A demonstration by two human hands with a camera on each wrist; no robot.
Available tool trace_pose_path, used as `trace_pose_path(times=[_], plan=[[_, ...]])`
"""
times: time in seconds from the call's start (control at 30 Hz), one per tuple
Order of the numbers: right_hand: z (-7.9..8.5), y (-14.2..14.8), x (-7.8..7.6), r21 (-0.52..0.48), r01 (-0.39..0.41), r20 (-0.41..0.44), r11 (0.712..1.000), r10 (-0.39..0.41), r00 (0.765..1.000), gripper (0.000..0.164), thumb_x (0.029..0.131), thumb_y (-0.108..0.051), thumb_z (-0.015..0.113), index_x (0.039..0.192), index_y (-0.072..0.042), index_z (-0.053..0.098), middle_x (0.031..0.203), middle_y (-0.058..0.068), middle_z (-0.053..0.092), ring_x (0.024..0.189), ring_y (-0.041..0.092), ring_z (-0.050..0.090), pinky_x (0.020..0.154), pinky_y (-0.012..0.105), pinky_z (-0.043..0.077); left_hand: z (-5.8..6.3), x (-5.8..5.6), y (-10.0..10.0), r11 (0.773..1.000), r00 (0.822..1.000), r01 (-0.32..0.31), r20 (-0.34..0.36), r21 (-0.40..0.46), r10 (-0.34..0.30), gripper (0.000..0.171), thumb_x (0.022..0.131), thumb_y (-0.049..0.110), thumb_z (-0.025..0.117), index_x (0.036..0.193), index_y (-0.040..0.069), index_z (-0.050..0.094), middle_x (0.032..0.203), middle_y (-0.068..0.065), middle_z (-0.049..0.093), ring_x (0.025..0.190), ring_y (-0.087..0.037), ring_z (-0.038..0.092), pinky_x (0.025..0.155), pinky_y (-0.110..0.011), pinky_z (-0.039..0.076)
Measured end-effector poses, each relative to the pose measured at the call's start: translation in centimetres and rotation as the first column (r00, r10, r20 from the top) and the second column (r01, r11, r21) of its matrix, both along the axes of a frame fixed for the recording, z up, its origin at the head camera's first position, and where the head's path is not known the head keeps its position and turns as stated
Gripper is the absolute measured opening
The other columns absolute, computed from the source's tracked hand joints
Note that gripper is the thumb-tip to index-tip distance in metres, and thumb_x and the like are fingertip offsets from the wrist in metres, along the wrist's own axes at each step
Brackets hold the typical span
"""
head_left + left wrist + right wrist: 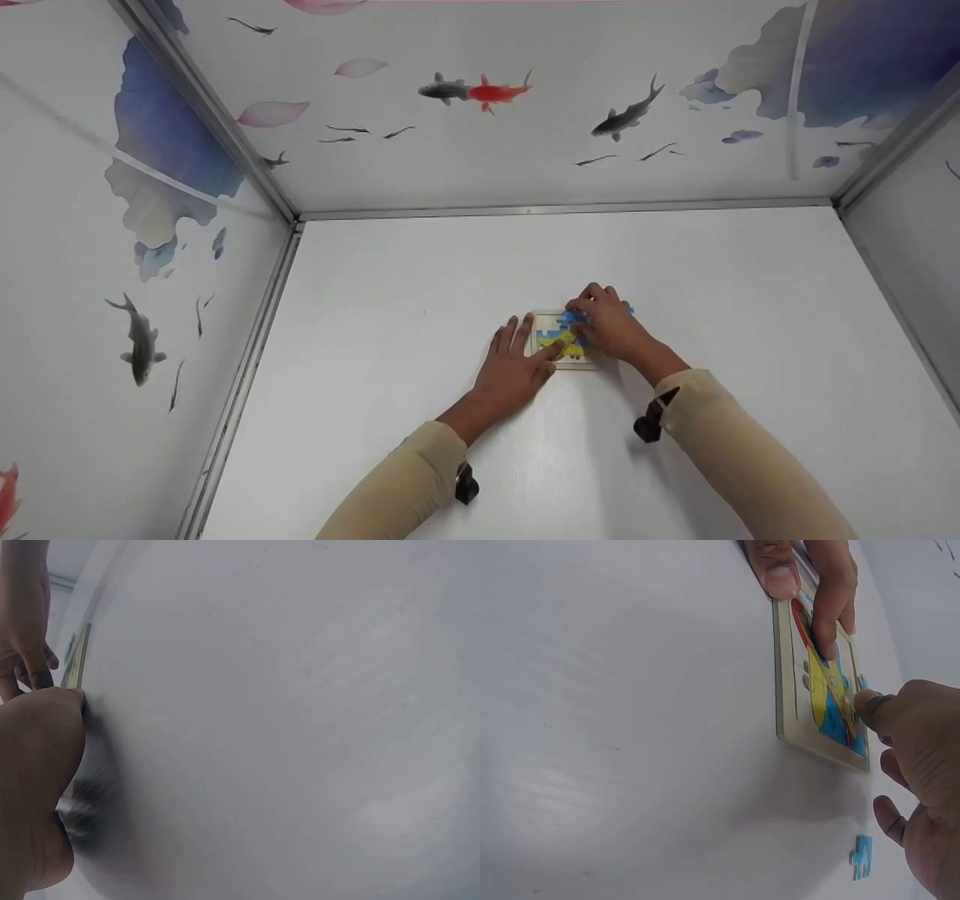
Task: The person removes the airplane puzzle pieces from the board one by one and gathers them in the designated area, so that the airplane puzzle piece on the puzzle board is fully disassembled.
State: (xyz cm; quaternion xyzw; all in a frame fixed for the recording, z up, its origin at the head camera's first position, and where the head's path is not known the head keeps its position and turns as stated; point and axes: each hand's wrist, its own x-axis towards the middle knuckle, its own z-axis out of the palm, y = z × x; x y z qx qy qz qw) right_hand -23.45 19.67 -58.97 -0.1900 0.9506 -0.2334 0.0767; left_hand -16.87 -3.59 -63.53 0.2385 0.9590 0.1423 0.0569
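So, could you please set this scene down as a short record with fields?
Surface: white table
Main item: blue-and-yellow jigsaw puzzle in a pale frame
Left hand: rests on the puzzle, fingers extended
Right hand: fingertip at the puzzle; whether it pinches a piece is unclear
Loose piece: blue, on the table, apart from the frame
Sleeves: beige

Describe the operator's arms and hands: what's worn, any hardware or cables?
Long beige sleeves on both arms, left and right, ending in cuffs near the wrists. Both hands, left and right, are ungloved. A small black device sits by the left cuff and the right cuff. No cables or sleeve markings visible.
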Motion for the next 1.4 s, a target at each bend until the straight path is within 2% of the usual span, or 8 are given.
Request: trace_pose_path(times=[0.33,0.6,0.87,1.13,1.4], plan=[[0.2,2.5,0.0,0.002,0.035,0.016,0.999,-0.035,0.999,0.031,0.106,-0.016,0.077,0.136,-0.008,0.076,0.134,0.018,0.060,0.123,0.040,0.054,0.100,0.067,0.048,0.6,0.3,0.1,1.000,1.000,-0.011,0.005,-0.012,0.011,0.050,0.119,0.052,0.037,0.169,0.044,0.045,0.185,-0.018,0.020,0.172,-0.043,0.019,0.138,-0.059,0.023],[0.2,5.1,0.3,-0.012,0.065,-0.003,0.998,-0.065,0.998,0.029,0.105,-0.011,0.077,0.133,-0.009,0.076,0.133,0.019,0.060,0.125,0.043,0.052,0.099,0.069,0.046,1.0,0.6,0.1,1.000,1.000,0.003,0.002,0.021,-0.003,0.050,0.119,0.049,0.041,0.167,0.039,0.049,0.183,-0.020,0.024,0.171,-0.045,0.022,0.136,-0.061,0.025],[0.2,7.4,0.6,-0.012,0.116,0.005,0.993,-0.116,0.993,0.030,0.104,-0.011,0.077,0.134,-0.010,0.075,0.134,0.022,0.056,0.127,0.047,0.048,0.102,0.075,0.045,1.1,0.6,-0.1,1.000,1.000,0.004,-0.007,-0.004,-0.004,0.050,0.120,0.050,0.039,0.168,0.041,0.048,0.184,-0.019,0.024,0.171,-0.043,0.023,0.137,-0.059,0.027],[0.0,9.5,0.6,-0.012,0.159,0.029,0.987,-0.159,0.987,0.031,0.106,-0.012,0.076,0.136,-0.012,0.074,0.135,0.022,0.054,0.131,0.046,0.044,0.103,0.078,0.042,1.1,0.5,-0.1,1.000,1.000,0.000,0.004,0.010,0.000,0.050,0.119,0.050,0.038,0.168,0.040,0.049,0.184,-0.019,0.023,0.171,-0.043,0.022,0.137,-0.059,0.025],[-0.2,11.1,0.8,-0.045,0.179,0.043,0.983,-0.177,0.983,0.032,0.106,-0.008,0.073,0.138,-0.009,0.071,0.134,0.026,0.055,0.129,0.049,0.044,0.100,0.077,0.039,0.8,0.3,-0.2,0.998,1.000,0.004,-0.003,0.058,-0.004,0.049,0.119,0.048,0.042,0.167,0.038,0.051,0.183,-0.021,0.025,0.170,-0.046,0.023,0.136,-0.062,0.026]])
